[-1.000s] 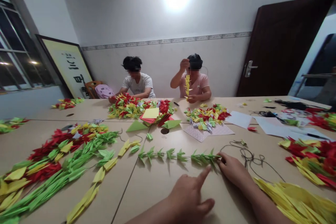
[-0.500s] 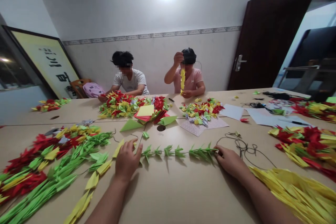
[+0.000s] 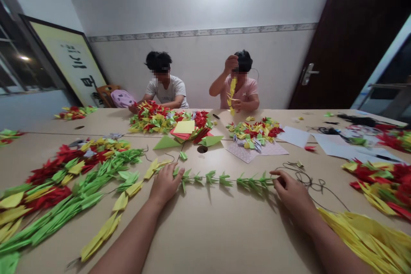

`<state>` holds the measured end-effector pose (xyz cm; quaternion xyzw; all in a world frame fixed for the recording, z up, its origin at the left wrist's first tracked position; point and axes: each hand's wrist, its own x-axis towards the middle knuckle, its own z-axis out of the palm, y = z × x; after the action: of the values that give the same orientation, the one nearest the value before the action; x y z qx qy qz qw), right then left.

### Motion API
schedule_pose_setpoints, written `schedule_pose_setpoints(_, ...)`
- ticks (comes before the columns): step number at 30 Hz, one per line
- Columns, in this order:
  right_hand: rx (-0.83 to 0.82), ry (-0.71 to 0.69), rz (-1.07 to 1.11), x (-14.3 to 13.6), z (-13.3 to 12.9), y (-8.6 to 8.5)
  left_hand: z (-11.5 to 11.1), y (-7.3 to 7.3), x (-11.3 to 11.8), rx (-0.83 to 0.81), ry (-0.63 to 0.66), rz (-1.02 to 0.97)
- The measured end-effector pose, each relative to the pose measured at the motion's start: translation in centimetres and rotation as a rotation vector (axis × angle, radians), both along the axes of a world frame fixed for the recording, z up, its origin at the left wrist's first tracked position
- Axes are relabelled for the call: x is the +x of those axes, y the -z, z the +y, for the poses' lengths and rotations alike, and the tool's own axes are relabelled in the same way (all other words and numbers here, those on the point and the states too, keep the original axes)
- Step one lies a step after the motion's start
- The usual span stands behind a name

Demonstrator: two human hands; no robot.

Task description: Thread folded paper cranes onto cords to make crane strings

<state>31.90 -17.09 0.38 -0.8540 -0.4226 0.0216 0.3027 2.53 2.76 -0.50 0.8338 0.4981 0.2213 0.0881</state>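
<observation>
A string of green folded paper cranes [image 3: 210, 177] stretches across the table between my hands, its cranes spaced unevenly along a dark cord. My left hand [image 3: 166, 183] is closed over the left end of this string, its fingers curled down and partly hiding a crane. At the right end, my right hand [image 3: 290, 192] has thumb and fingertips closed about the last green crane and the cord; the exact grip is partly hidden. Folded yellow paper pieces [image 3: 121, 202] on the string trail from my left hand toward the lower left.
Green strung paper [image 3: 85, 197] and red cranes [image 3: 51, 197] lie left. Yellow strung paper [image 3: 369, 235] is at the lower right, near loose black cord [image 3: 317, 184]. Coloured paper sheets [image 3: 184, 127] and a crane pile [image 3: 253, 130] lie ahead. Two people sit opposite, one holding a yellow strand [image 3: 231, 94].
The view has turned slightly left and down, so most things sit further right. My right fingertips look slightly more parted at the string's end. The person opposite has shifted the yellow strand.
</observation>
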Motion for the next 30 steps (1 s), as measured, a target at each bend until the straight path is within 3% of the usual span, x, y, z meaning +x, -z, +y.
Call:
schedule_pose_setpoints(6, 0.154, -0.122, -0.019, -0.7, -0.2, -0.2, 0.7, -0.5, -0.7, 0.035, -0.072, -0.27)
schedule_pose_setpoints(10, 0.239, -0.235, -0.039, -1.9, -0.6, -0.6, 0.1, -1.1, -0.9, -0.087, -0.128, -0.181)
schedule_pose_setpoints(13, 0.178, -0.34, -0.063, -2.8, -0.8, -0.8, -0.5, -1.2, -0.8, -0.164, -0.066, -0.01)
schedule_pose_setpoints(18, 0.054, -0.496, -0.069, -3.0, -0.7, -0.8, -0.9, -0.9, -0.7, -0.143, -0.051, 0.057)
schedule_pose_setpoints(24, -0.029, -0.622, -0.035, -3.7, -0.6, -1.1, -0.3, -0.3, -0.8, -0.091, -0.08, -0.024)
schedule_pose_setpoints(30, -0.167, -0.784, 0.131, -6.6, -1.3, -2.3, 0.4, 0.0, -0.6, -0.084, -0.17, -0.144)
